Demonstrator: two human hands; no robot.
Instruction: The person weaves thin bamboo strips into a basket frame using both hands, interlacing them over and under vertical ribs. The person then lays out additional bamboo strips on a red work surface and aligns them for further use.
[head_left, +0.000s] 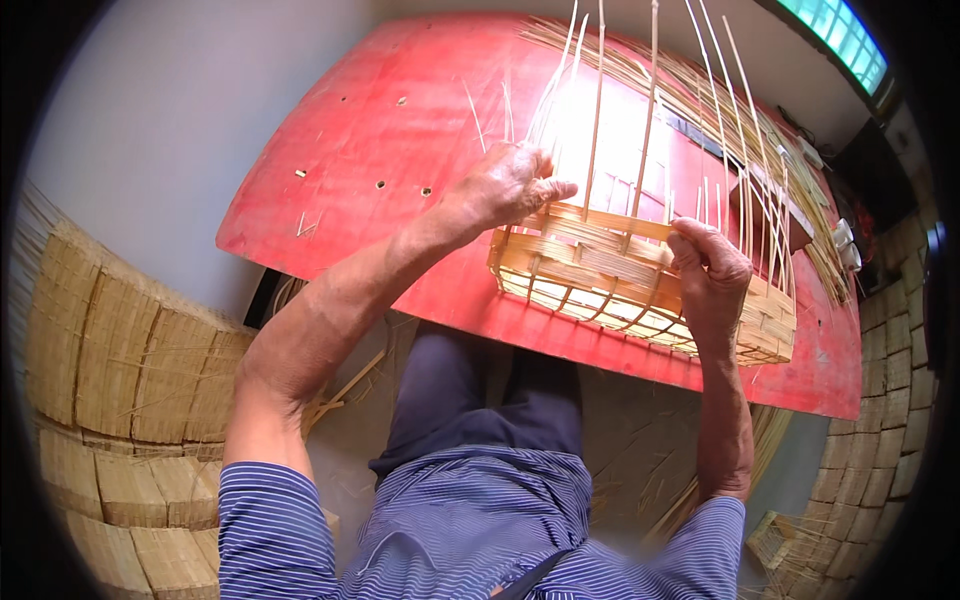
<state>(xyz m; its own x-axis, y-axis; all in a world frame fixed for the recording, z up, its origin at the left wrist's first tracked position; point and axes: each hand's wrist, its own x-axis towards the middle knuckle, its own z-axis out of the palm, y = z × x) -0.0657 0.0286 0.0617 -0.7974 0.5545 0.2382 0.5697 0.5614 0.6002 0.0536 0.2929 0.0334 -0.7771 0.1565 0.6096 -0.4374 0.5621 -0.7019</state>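
A partly woven bamboo basket [575, 262] lies at the near edge of the red table, its long side facing me. Thin upright stakes [649, 110] rise from its rim. Along the top edge between my hands runs a flat bamboo strip [628, 222]. My left hand [512, 185] is closed at the basket's left corner, thumb toward the right; its fingertips are partly hidden, and it seems to grip the strip's left part. With thumb and forefinger, my right hand [712, 265] pinches the strip farther right, while its other fingers curl against the basket's side.
The red tabletop [340, 150] has small holes and scattered slivers. Long loose bamboo strips [600, 60] lie along its far and right edges. Stacks of woven baskets [110, 340] stand on the left, with more stacked baskets [870, 420] on the right. Bamboo scraps litter the floor.
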